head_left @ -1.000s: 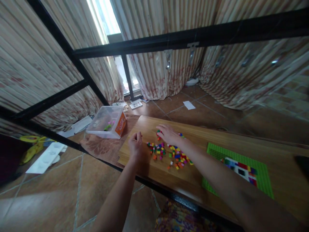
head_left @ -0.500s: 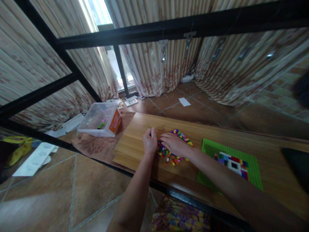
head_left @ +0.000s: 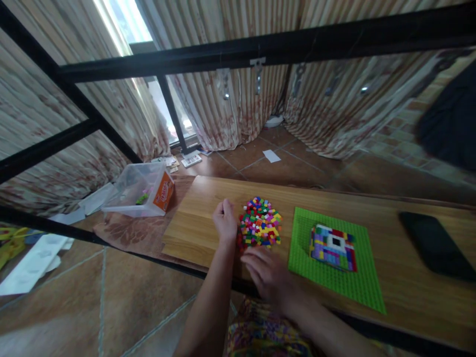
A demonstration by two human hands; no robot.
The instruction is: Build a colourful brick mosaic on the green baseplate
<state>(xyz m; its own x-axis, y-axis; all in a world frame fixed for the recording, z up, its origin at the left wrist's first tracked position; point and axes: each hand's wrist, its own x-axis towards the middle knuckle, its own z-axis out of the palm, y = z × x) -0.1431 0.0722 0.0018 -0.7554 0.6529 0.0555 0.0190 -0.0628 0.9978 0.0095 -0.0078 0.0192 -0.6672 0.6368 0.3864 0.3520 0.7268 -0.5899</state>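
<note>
Small multicoloured cuboid plastic bricks point(head_left: 261, 221): on rectangular brown wooden tabletop point(head_left: 208, 198), gathered closer than before | Left hand point(head_left: 225, 223): clenched beside bricks, contents unseen | Right hand point(head_left: 267, 271): shifted to bricks' near edge; blurred, grip indeterminable

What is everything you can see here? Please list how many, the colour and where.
Table: one, wood-brown, centre
Loose bricks: many, mixed colours, on the table
Baseplate: one, green, right of the bricks
Brick build: one, multicoloured, on the baseplate
Phone-like slab: one, black, table's right end
Cloth: one, brown, left end
Box: one, clear with orange label, on the cloth
Small pieces: few, green and pink, in the box
Frame: one, black, top and left
Curtains: several, striped beige, behind
Papers: several, white, floor
Floor: one, brown tiles, below
Dark shape: one, unclear, upper right
Left fingers: one hand, curled, left of the bricks
Right fingers: one hand, blurred, table's near edge
</note>
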